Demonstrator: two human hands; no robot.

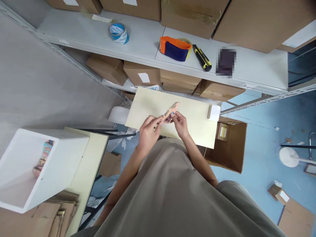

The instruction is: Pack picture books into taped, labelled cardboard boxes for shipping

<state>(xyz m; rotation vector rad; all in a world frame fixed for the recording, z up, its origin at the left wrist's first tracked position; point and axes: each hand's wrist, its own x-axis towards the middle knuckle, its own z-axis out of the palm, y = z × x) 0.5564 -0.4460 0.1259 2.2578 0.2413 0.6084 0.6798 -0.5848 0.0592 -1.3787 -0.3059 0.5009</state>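
Peach-coloured piece (171,112) with blue and purple patches is held just above the pale yellow table (148,105), near the edge closest to the person. It lies aslant, its far end rising to the right, and 2 bare hands hold it. The left hand (150,129) grips its near end between thumb and fingers; the right hand (180,125) pinches it near the middle, fingertips curled in. What the piece is exactly is too small to tell.

A small white box (214,113) stands at the table's right end. Just beyond that end, an open carton (234,144) holds 1 smaller box (222,131).

On the grey shelf (145,33) above are 1 blue-and-white tape roll (118,33), an orange and dark blue tape dispenser (175,49), a yellow and black cutter (202,58) just beside it, and 1 dark item (226,62) blurred past telling. Brown boxes (192,16) line the back.

To the left, a white bin (71,148) lies tipped on a side table (85,161), with colourful things (45,154) inside, near folded cardboard (49,210).
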